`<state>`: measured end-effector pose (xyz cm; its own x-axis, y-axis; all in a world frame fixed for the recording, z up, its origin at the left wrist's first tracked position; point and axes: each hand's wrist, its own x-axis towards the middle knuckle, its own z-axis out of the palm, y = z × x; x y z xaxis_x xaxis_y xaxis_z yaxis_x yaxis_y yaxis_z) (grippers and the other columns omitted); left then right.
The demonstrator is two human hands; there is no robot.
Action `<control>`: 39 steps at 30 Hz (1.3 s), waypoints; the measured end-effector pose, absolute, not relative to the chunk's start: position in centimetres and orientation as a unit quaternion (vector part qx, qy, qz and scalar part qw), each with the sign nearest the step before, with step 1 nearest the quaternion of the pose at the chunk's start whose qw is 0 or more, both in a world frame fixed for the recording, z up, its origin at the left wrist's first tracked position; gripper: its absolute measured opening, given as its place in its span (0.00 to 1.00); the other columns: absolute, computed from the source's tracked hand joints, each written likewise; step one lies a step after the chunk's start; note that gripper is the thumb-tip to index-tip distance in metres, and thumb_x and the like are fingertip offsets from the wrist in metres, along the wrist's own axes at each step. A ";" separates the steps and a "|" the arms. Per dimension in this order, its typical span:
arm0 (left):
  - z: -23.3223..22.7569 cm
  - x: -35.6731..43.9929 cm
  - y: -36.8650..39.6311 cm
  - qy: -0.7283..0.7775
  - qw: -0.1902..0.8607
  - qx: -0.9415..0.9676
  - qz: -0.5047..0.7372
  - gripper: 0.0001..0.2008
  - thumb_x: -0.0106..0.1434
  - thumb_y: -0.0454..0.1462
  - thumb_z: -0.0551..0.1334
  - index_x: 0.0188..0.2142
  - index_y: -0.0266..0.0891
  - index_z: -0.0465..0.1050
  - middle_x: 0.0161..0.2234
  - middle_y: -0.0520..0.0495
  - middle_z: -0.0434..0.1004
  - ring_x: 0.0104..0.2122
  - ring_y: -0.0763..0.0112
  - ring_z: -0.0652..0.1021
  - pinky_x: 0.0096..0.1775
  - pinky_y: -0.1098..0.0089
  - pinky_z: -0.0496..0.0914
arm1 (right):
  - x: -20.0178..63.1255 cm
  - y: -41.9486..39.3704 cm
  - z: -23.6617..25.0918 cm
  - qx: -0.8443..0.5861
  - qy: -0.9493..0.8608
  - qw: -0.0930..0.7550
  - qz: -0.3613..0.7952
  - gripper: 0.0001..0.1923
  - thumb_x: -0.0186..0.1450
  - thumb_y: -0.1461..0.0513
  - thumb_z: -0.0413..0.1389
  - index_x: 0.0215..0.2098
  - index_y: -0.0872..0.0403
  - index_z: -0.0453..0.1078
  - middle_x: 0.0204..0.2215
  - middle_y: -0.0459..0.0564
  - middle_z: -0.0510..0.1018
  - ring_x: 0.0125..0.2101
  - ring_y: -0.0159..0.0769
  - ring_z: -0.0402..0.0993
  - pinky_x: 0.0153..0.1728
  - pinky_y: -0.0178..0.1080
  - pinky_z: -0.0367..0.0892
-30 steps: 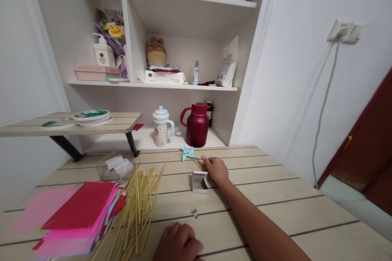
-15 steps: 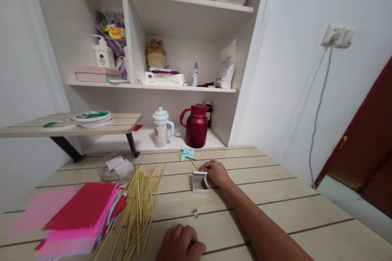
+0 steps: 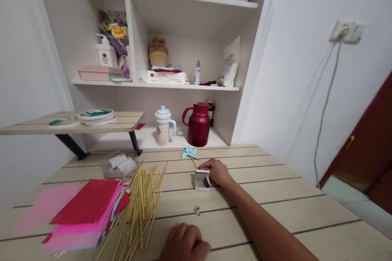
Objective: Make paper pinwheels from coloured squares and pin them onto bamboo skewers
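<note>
A light-blue paper pinwheel [image 3: 189,152] on a thin wooden stick lies toward the back of the table. The fingers of my right hand [image 3: 216,171] are pinched at the near end of its stick, just behind a small open white box [image 3: 202,183]; the fingertips are partly hidden. My left hand [image 3: 185,242] rests near the front edge with fingers curled, and nothing shows in it. Between that hand and the box are several small shiny pieces [image 3: 197,209]. Left of them is a loose bundle of thin wooden sticks [image 3: 142,204].
A stack of coloured paper sheets [image 3: 88,202] and a clear box with labels [image 3: 121,165] sit at left, below a raised wooden stand [image 3: 128,119] with round discs. Behind the table are a speckled cup [image 3: 163,132] and a red jug [image 3: 198,128], under white shelves [image 3: 183,86].
The view has shifted slightly, so everything sits a little further right. My right hand stays at the pinwheel's stick, and my left hand stays curled on the table.
</note>
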<state>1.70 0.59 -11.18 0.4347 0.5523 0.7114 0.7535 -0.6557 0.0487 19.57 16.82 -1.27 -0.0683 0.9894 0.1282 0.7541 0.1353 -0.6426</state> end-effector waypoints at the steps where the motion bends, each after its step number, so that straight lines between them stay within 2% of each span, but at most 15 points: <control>1: -11.1 1.6 0.6 -0.389 0.138 -0.837 -0.360 0.13 0.60 0.50 0.63 0.27 0.46 0.72 0.24 0.52 0.69 0.27 0.68 0.68 0.29 0.67 0.59 | 19.6 16.9 -1.4 -0.619 -0.700 0.284 0.217 0.06 0.64 0.62 0.60 0.34 0.48 0.80 0.42 0.47 0.83 0.46 0.40 0.75 0.52 0.43 0.63; 4: -9.4 1.1 0.2 -0.382 0.117 -0.851 -0.341 0.13 0.58 0.50 0.66 0.28 0.45 0.74 0.26 0.52 0.71 0.28 0.69 0.68 0.30 0.67 0.61 | 19.9 17.2 -1.8 -0.607 -0.691 0.309 0.242 0.09 0.68 0.59 0.58 0.43 0.55 0.75 0.46 0.51 0.79 0.46 0.41 0.75 0.51 0.50 0.67; 7: -6.1 0.6 -0.8 -0.368 0.059 -0.884 -0.283 0.08 0.57 0.44 0.69 0.34 0.45 0.76 0.30 0.52 0.74 0.31 0.69 0.72 0.32 0.68 0.63 | 20.5 17.3 -2.2 -0.590 -0.675 0.351 0.271 0.13 0.69 0.57 0.56 0.48 0.56 0.71 0.48 0.53 0.76 0.46 0.41 0.75 0.47 0.50 0.71; 9: -3.8 0.4 -1.7 -0.391 -0.005 -0.881 -0.265 0.08 0.55 0.38 0.70 0.37 0.45 0.77 0.33 0.52 0.76 0.33 0.67 0.74 0.34 0.68 0.65 | 20.9 16.8 -2.2 -0.573 -0.665 0.379 0.293 0.14 0.69 0.56 0.56 0.48 0.57 0.72 0.46 0.52 0.77 0.44 0.41 0.76 0.46 0.48 0.72; 11: -2.1 0.3 -2.4 -0.423 -0.070 -0.864 -0.266 0.08 0.58 0.34 0.66 0.38 0.44 0.77 0.36 0.50 0.77 0.37 0.65 0.75 0.39 0.66 0.67 | 21.6 16.0 -2.0 -0.552 -0.659 0.401 0.316 0.16 0.70 0.54 0.54 0.46 0.58 0.74 0.42 0.52 0.80 0.43 0.41 0.76 0.46 0.45 0.71; 13: -1.1 0.2 -2.8 -0.458 -0.117 -0.837 -0.275 0.07 0.63 0.33 0.60 0.36 0.43 0.77 0.37 0.49 0.78 0.39 0.65 0.75 0.42 0.65 0.68 | 22.2 14.7 -1.7 -0.532 -0.654 0.420 0.337 0.22 0.71 0.51 0.47 0.46 0.58 0.76 0.40 0.53 0.81 0.42 0.41 0.76 0.46 0.41 0.69; 15: -0.7 0.0 -2.8 -0.488 -0.134 -0.815 -0.284 0.13 0.68 0.35 0.53 0.32 0.41 0.77 0.34 0.47 0.78 0.37 0.65 0.76 0.42 0.64 0.68 | 22.6 13.4 -1.6 -0.515 -0.649 0.435 0.352 0.26 0.71 0.49 0.43 0.50 0.56 0.75 0.41 0.53 0.81 0.42 0.40 0.76 0.45 0.39 0.68; 16: -0.6 -0.2 -2.7 -0.505 -0.130 -0.804 -0.286 0.15 0.69 0.36 0.51 0.32 0.40 0.76 0.34 0.47 0.78 0.37 0.65 0.76 0.42 0.64 0.68 | 22.7 12.9 -1.7 -0.509 -0.648 0.441 0.356 0.25 0.70 0.49 0.45 0.52 0.55 0.73 0.43 0.53 0.80 0.43 0.39 0.75 0.45 0.38 0.68; 18: -0.6 -0.5 -2.4 -0.529 -0.123 -0.791 -0.282 0.17 0.70 0.37 0.49 0.33 0.40 0.76 0.34 0.46 0.79 0.37 0.65 0.77 0.41 0.65 0.68 | 22.3 12.0 -1.9 -0.503 -0.646 0.449 0.357 0.26 0.63 0.50 0.56 0.56 0.52 0.71 0.45 0.52 0.79 0.43 0.39 0.74 0.46 0.38 0.67; 20: -0.7 -0.8 -2.2 -0.537 -0.118 -0.789 -0.274 0.18 0.70 0.38 0.49 0.33 0.40 0.77 0.35 0.45 0.79 0.36 0.64 0.77 0.40 0.65 0.68 | 21.7 11.5 -2.3 -0.505 -0.643 0.455 0.352 0.30 0.53 0.55 0.65 0.53 0.51 0.72 0.42 0.49 0.79 0.41 0.40 0.73 0.46 0.39 0.67; 22: -0.8 -0.9 -2.1 -0.537 -0.112 -0.793 -0.267 0.18 0.70 0.37 0.50 0.33 0.40 0.77 0.34 0.45 0.79 0.36 0.64 0.77 0.39 0.65 0.67 | 21.0 11.4 -2.6 -0.506 -0.635 0.466 0.351 0.24 0.50 0.58 0.65 0.45 0.53 0.76 0.36 0.48 0.79 0.38 0.40 0.73 0.44 0.41 0.67; 25: -0.9 -0.8 -2.1 -0.539 -0.100 -0.795 -0.259 0.17 0.69 0.37 0.50 0.32 0.40 0.77 0.33 0.45 0.79 0.35 0.64 0.77 0.39 0.65 0.67 | 20.4 11.4 -2.7 -0.492 -0.621 0.488 0.366 0.15 0.49 0.59 0.63 0.36 0.54 0.77 0.30 0.47 0.79 0.33 0.40 0.73 0.39 0.40 0.67; 30: -1.1 -0.8 -2.2 -0.536 -0.099 -0.802 -0.245 0.16 0.69 0.36 0.51 0.34 0.40 0.78 0.34 0.46 0.79 0.37 0.64 0.77 0.40 0.65 0.67 | 20.7 11.1 -2.4 -0.466 -0.597 0.513 0.404 0.14 0.48 0.59 0.64 0.33 0.54 0.75 0.29 0.48 0.80 0.32 0.39 0.74 0.36 0.39 0.67; 39: -0.8 -0.5 -2.5 -0.537 -0.105 -0.807 -0.222 0.15 0.69 0.36 0.53 0.33 0.40 0.78 0.36 0.46 0.79 0.40 0.63 0.77 0.44 0.62 0.66 | 19.8 10.5 -2.3 -0.456 -0.590 0.513 0.426 0.14 0.48 0.56 0.67 0.30 0.53 0.74 0.24 0.43 0.75 0.27 0.33 0.68 0.31 0.36 0.62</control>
